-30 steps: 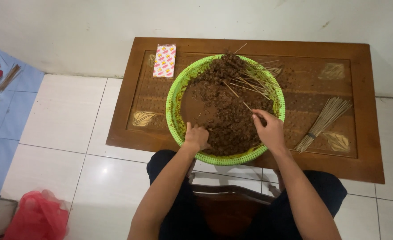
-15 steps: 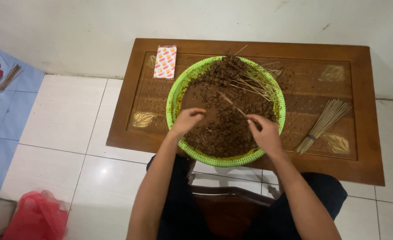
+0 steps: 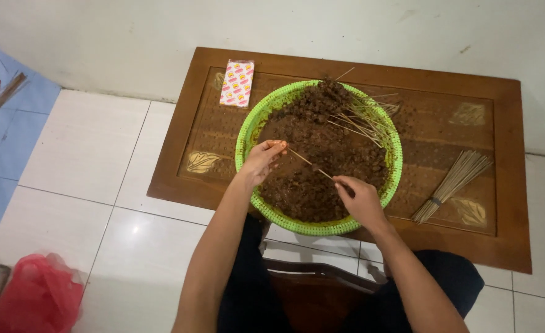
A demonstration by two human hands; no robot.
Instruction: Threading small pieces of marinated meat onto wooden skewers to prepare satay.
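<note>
From the head camera, a low wooden bench (image 3: 507,185) carries a round green basket (image 3: 245,132) heaped with dark brown meat pieces (image 3: 322,154). The left hand (image 3: 261,161) hovers over the basket's left side, fingers (image 3: 278,145) pinching one end of a thin bamboo skewer (image 3: 309,164). The right hand (image 3: 360,200) sits near the basket's near rim, fingers pressed together around the skewer's other end. Loaded skewers (image 3: 357,123) lie at the far right of the heap. A bundle of bare sticks (image 3: 452,184) rests on the bench right of the basket; a small patterned packet (image 3: 237,82) lies at the far left.
</note>
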